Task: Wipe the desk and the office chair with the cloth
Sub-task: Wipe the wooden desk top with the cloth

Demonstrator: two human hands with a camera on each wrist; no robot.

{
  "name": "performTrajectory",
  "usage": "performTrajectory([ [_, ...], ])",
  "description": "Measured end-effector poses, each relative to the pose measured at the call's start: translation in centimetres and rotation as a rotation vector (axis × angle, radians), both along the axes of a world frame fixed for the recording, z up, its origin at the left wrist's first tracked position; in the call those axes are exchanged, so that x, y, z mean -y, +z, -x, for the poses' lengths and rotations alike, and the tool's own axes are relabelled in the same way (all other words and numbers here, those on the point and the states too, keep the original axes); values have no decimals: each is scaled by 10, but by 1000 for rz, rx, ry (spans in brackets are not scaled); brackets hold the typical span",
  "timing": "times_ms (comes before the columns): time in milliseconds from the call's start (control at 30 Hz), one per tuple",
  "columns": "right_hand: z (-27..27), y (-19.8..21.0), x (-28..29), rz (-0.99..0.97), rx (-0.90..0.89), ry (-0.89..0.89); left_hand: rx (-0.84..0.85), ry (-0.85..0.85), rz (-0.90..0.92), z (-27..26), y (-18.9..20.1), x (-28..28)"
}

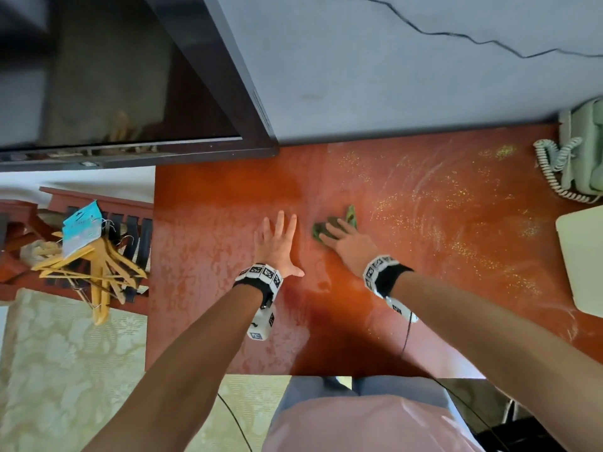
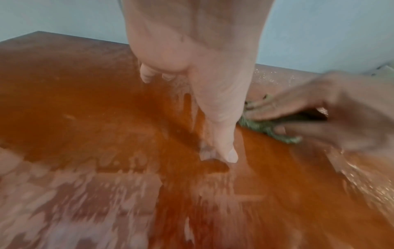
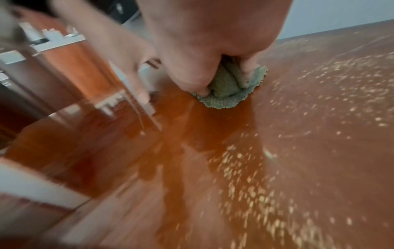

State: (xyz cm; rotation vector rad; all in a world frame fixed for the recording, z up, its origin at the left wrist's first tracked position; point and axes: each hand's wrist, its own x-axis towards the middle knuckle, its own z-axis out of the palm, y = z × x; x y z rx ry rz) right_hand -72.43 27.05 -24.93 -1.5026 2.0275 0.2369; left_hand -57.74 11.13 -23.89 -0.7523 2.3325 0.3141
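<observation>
The right hand (image 1: 350, 239) is pressing a crumpled green cloth (image 1: 329, 225) onto the red desk (image 1: 208, 223) at the middle of the frame, its fingers bunching the fabric beneath them. Just to its left the left hand (image 1: 277, 246) is lying flat on the desk, fingers spread. Yellowish specks are dusting the wood toward the right, where a pale phone (image 1: 584, 151) is sitting at the upper right edge.

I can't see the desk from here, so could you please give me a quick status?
Left hand flat on desk. Right hand pressing cloth mid-desk. Specks remain on the right; phone at far right corner.
</observation>
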Motion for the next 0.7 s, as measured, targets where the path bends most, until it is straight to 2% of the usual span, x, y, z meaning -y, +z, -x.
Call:
performTrajectory([
  [167,-30,-8,-18,34,24,242,-20,39,-58,25,-5,22],
  [267,-18,-8,-12,41,46,267,-21,68,-73,23,-16,27],
  [433,35,-4,27,51,-22,69,-41,91,-82,21,-21,26],
  [633,125,11,91,102,-64,-215,-9,79,-51,25,-23,24],
  [700,140,15,104,86,-66,-251,-2,80,-43,25,-25,24],
])
